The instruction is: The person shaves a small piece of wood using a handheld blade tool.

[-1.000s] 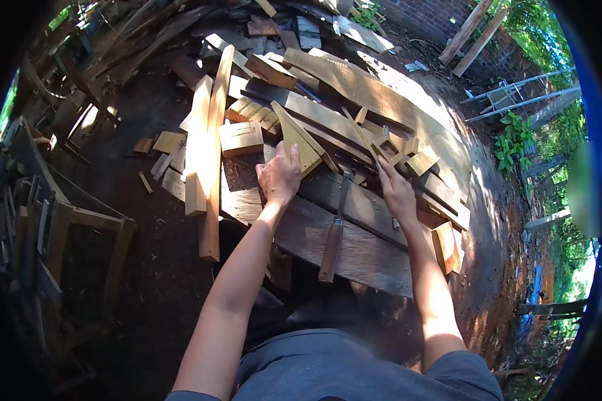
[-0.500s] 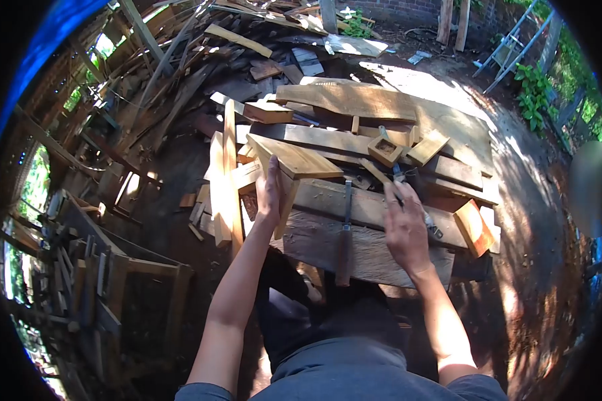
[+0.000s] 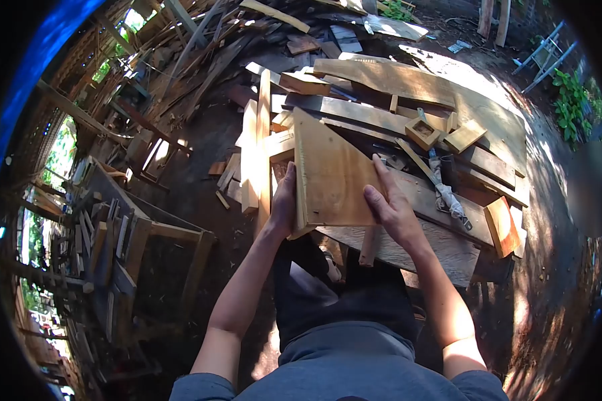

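A light-brown wooden piece with a slanted upper edge is held up over the near side of the plank workbench, its broad face toward me. My left hand grips its left edge. Along the right edge, my right hand holds it, thumb on the face and fingers partly hidden behind. Below the piece, a wooden handle pokes out. To the right lies a tool with a whitish wrapped part on the planks, beside a thin wooden strip.
A small square wooden box and a block sit on the bench. Upright boards stand at its left. A curved block is at the right edge. Scrap wood and a wooden frame lie left.
My right hand has left the tool area and now holds the wooden piece. That piece has turned so its broad face shows. The view has shifted, moving the bench up and right.
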Tool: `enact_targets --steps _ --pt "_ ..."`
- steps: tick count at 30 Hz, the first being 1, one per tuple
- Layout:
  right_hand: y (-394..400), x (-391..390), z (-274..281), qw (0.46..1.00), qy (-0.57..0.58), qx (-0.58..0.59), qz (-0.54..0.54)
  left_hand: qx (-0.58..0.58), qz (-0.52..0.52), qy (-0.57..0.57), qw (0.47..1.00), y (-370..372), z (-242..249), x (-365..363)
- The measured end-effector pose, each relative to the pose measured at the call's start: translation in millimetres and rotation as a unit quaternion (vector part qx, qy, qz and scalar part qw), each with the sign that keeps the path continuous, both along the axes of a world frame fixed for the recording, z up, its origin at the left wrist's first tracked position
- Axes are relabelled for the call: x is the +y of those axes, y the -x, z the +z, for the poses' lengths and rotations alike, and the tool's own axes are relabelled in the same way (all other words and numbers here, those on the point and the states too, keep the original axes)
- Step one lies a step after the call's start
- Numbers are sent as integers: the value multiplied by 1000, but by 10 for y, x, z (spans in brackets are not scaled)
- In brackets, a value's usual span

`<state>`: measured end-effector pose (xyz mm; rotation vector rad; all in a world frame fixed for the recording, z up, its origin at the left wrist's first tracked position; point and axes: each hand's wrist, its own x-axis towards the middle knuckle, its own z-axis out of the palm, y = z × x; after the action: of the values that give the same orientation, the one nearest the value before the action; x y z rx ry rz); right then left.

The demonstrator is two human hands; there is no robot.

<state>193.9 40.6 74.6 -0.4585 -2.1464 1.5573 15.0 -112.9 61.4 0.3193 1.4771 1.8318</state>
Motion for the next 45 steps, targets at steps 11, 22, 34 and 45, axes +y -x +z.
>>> enact_targets --steps 11,22,34,45 --pt "-102 -662 -367 959 265 63 -82 286 -131 85 945 6 450 184" --pt "-229 -572 -705 936 -309 -161 -37 237 -166 257 922 474 429 224" --pt "-1138 855 -372 885 -381 -151 -219 335 -365 297 816 655 390 954" --pt "-1071 873 -688 811 -472 -252 -237 429 -330 355 763 682 360 1012"
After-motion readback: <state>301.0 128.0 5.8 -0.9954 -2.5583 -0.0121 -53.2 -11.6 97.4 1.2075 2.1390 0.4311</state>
